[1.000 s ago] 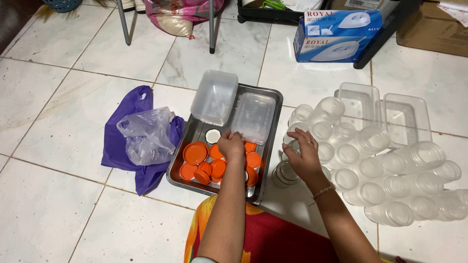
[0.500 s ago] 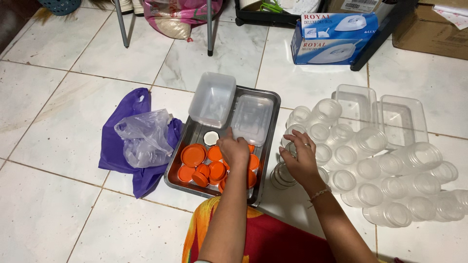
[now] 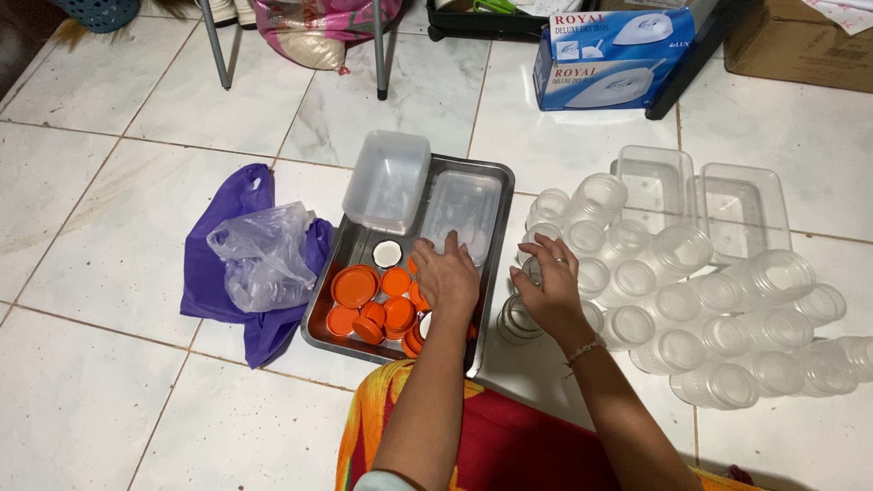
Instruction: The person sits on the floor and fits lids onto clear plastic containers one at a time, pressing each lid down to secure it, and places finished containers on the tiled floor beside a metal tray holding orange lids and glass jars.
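From the left I see a purple bag [image 3: 218,291] under a crumpled clear one [image 3: 264,255], then the steel tray [image 3: 341,250] of orange lids [image 3: 355,286]. My left hand [image 3: 447,277] lies spread over the lids; I cannot tell whether its fingers hold one. My right hand [image 3: 550,291] curls around a clear jar [image 3: 518,318], partly hiding it, among clear jars on the floor.

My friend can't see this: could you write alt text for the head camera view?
A person's left hand reaches among orange lids in a metal tray, while the right hand touches clear plastic jars lying on a white tiled floor.
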